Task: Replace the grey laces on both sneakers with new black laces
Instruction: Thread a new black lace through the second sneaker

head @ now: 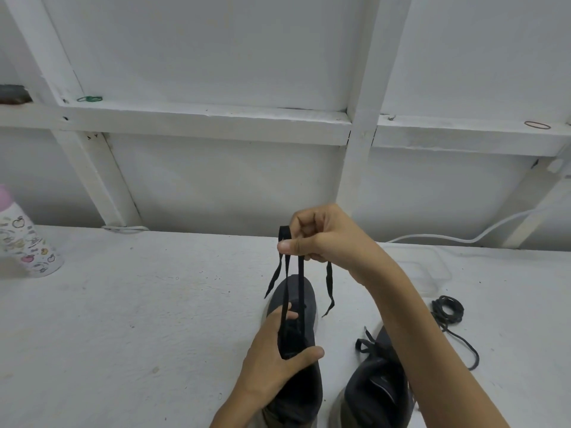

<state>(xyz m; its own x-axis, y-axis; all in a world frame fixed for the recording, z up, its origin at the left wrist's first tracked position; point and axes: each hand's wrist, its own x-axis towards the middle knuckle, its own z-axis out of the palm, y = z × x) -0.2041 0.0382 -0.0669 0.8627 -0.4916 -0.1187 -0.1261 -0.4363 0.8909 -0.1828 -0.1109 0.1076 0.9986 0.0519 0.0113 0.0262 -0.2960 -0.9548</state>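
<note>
A dark grey sneaker (304, 291) lies toe-away on the white table. My left hand (278, 356) grips it around the tongue, thumb across the opening. My right hand (321, 236) is raised above the toe and pinches both strands of a black lace (285, 291), pulled taut up from the eyelets; the two lace ends hang loose below the fist. A second dark sneaker (375, 387) stands to the right, partly hidden by my right forearm, with a tied lace at its front. Another black lace (449, 310) lies coiled on the table further right.
A clear plastic lid or tray (432, 267) lies behind my right forearm. A patterned bottle with a pink cap (23, 239) stands at the far left. A white cable (463, 236) runs along the back wall. Rubber bands (89, 99) rest on the white ledge.
</note>
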